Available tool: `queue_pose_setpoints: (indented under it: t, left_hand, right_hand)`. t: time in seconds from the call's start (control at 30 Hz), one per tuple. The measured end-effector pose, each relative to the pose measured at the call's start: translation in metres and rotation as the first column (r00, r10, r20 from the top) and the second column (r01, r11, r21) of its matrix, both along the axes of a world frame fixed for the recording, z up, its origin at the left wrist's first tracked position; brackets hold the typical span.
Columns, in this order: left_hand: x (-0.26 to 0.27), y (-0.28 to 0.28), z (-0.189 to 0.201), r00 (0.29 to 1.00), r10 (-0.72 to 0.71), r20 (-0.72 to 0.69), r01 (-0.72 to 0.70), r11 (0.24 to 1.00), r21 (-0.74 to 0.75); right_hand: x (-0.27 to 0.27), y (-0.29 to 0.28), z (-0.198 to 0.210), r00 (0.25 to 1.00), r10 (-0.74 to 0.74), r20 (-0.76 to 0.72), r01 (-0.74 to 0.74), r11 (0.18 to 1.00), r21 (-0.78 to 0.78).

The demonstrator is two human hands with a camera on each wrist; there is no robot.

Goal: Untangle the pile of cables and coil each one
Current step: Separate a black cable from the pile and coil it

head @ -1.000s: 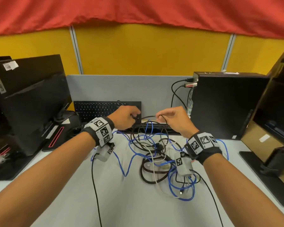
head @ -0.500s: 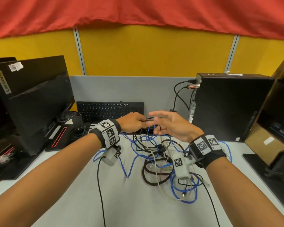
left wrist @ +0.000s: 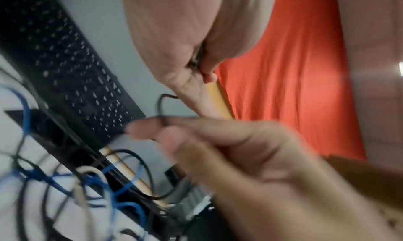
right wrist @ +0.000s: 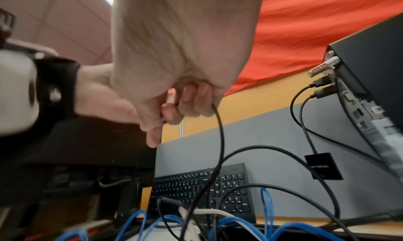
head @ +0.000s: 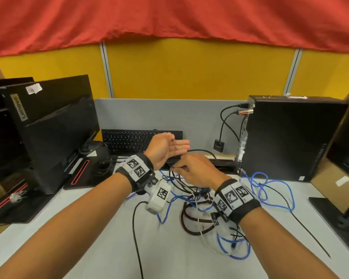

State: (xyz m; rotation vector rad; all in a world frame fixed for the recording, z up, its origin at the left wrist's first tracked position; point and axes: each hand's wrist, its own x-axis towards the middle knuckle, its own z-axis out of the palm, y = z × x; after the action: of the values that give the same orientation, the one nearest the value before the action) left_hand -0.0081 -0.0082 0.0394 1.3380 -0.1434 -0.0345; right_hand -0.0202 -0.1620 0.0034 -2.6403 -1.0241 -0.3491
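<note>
A tangled pile of cables [head: 191, 198] lies mid-desk: a blue cable [head: 278, 198], a brown one [head: 186, 224], a white one [head: 206, 240] and a thin black cable [head: 201, 151]. My left hand [head: 167, 147] is raised above the pile's far edge with its fingers stretched to the right. In the left wrist view its thumb pinches a dark end [left wrist: 196, 60] of the black cable [left wrist: 160, 105] against the hand. Just below and to the right, my right hand [head: 191, 170] has its fingers curled round the black cable [right wrist: 221, 137], which hangs down in loops into the pile.
A black keyboard [head: 129, 139] leans on the grey partition behind the hands. A black PC tower [head: 290, 137] with plugged leads stands to the right. Monitors [head: 48, 127] crowd the left, and a cardboard box [head: 330, 178] and a monitor stand [head: 340, 214] the right. A black lead [head: 136, 238] crosses the near desk.
My left hand has turned and stretched its fingers out to the right. My right hand has dropped from beside it, curled its fingers and taken the black cable lower down.
</note>
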Motion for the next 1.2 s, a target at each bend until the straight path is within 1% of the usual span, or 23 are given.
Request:
queue_pose_setpoints:
  t: [0.07, 0.17, 0.27, 0.33, 0.4, 0.43, 0.5, 0.57, 0.6, 0.63, 0.67, 0.7, 0.73, 0.77, 0.8, 0.87, 0.93, 1.0, 1.03, 1.07, 1.1, 1.13, 1.2]
  left_hand:
    - [-0.004, 0.002, -0.009, 0.993, -0.062, 0.102, 0.038, 0.976, 0.216]
    - [-0.009, 0.009, -0.023, 0.967, -0.208, 0.146, 0.118, 0.877, 0.466]
    - [-0.010, 0.014, -0.028, 0.953, -0.290, 0.087, 0.200, 0.820, 0.537]
    - [-0.009, 0.018, -0.025, 0.953, -0.298, 0.054, 0.241, 0.854, 0.461]
    - [-0.008, 0.022, -0.020, 0.964, -0.262, 0.044, 0.241, 0.933, 0.268]
    - [-0.007, 0.023, -0.016, 0.972, -0.229, 0.053, 0.219, 0.966, 0.140]
    - [-0.005, 0.019, -0.010, 0.987, -0.146, 0.073, 0.150, 0.987, -0.057]
    - [-0.005, 0.009, -0.006, 0.992, -0.089, 0.088, 0.101, 0.985, -0.140]
    - [-0.005, 0.002, -0.007, 0.993, -0.069, 0.092, 0.081, 0.988, -0.134]
    - [-0.005, -0.003, -0.009, 0.993, -0.048, 0.107, 0.057, 0.995, -0.083]
    - [-0.005, -0.005, -0.014, 0.987, -0.005, 0.158, -0.005, 0.998, 0.061]
    - [-0.003, -0.006, -0.019, 0.967, 0.034, 0.251, -0.106, 0.955, 0.278]
    - [-0.004, -0.005, -0.023, 0.940, 0.015, 0.341, -0.189, 0.855, 0.482]
    - [-0.003, -0.003, -0.026, 0.918, -0.051, 0.394, -0.228, 0.744, 0.628]
    - [-0.004, -0.002, -0.028, 0.914, -0.116, 0.388, -0.200, 0.704, 0.682]
    - [-0.004, 0.003, -0.026, 0.934, -0.202, 0.293, -0.056, 0.730, 0.681]
    - [-0.003, 0.008, -0.021, 0.955, -0.234, 0.184, 0.047, 0.728, 0.684]
    - [-0.004, 0.016, -0.017, 0.962, -0.260, 0.088, 0.148, 0.762, 0.631]
    - [-0.004, 0.021, -0.014, 0.963, -0.263, 0.052, 0.191, 0.810, 0.555]
    - [-0.005, 0.026, -0.011, 0.967, -0.253, 0.033, 0.214, 0.876, 0.431]
    - [-0.004, 0.030, -0.008, 0.973, -0.229, 0.026, 0.214, 0.940, 0.264]
    - [-0.003, 0.032, -0.005, 0.981, -0.192, 0.029, 0.188, 0.977, 0.095]
    - [-0.002, 0.030, -0.002, 0.994, -0.093, 0.051, 0.100, 0.985, -0.139]
  right_hand:
    - [0.000, -0.002, 0.006, 0.999, 0.044, -0.026, -0.039, 0.988, 0.152]
    - [0.006, -0.013, 0.014, 0.998, -0.018, -0.063, 0.042, 0.911, 0.411]
    - [0.015, -0.026, 0.016, 0.991, -0.052, -0.124, 0.117, 0.793, 0.598]
    - [0.019, -0.032, 0.013, 0.988, -0.088, -0.129, 0.151, 0.751, 0.643]
    - [0.025, -0.037, 0.007, 0.981, -0.143, -0.130, 0.193, 0.769, 0.610]
    - [0.026, -0.037, 0.003, 0.977, -0.169, -0.131, 0.213, 0.810, 0.546]
    - [0.024, -0.032, -0.002, 0.975, -0.181, -0.131, 0.216, 0.910, 0.352]
    - [0.015, -0.019, -0.002, 0.988, -0.143, -0.058, 0.149, 0.982, 0.117]
    - [0.010, -0.011, 0.000, 0.994, -0.108, -0.002, 0.109, 0.994, 0.010]
    - [0.007, -0.005, 0.004, 0.997, -0.074, 0.039, 0.076, 0.996, -0.056]
    - [0.006, -0.001, 0.008, 0.998, -0.045, 0.052, 0.048, 0.996, -0.074]
    - [0.005, 0.000, 0.012, 0.999, -0.022, 0.043, 0.024, 0.999, -0.049]
    - [0.006, -0.001, 0.016, 1.000, -0.004, 0.011, 0.004, 1.000, 0.019]
    - [0.008, -0.005, 0.018, 0.999, 0.010, -0.031, -0.006, 0.994, 0.113]
    - [0.010, -0.009, 0.018, 0.997, 0.024, -0.067, -0.010, 0.978, 0.206]
    - [0.013, -0.016, 0.018, 0.995, 0.043, -0.091, -0.009, 0.939, 0.345]
    - [0.016, -0.021, 0.017, 0.993, 0.023, -0.114, 0.033, 0.883, 0.468]
    - [0.021, -0.028, 0.015, 0.990, -0.002, -0.139, 0.077, 0.841, 0.536]
    - [0.024, -0.032, 0.013, 0.990, -0.032, -0.134, 0.099, 0.839, 0.535]
    - [0.026, -0.034, 0.010, 0.990, -0.075, -0.116, 0.124, 0.852, 0.508]
    - [0.028, -0.036, 0.007, 0.988, -0.120, -0.094, 0.150, 0.879, 0.453]
    - [0.028, -0.035, 0.004, 0.985, -0.150, -0.084, 0.171, 0.911, 0.375]
    - [0.025, -0.028, -0.001, 0.984, -0.163, -0.069, 0.172, 0.972, 0.160]
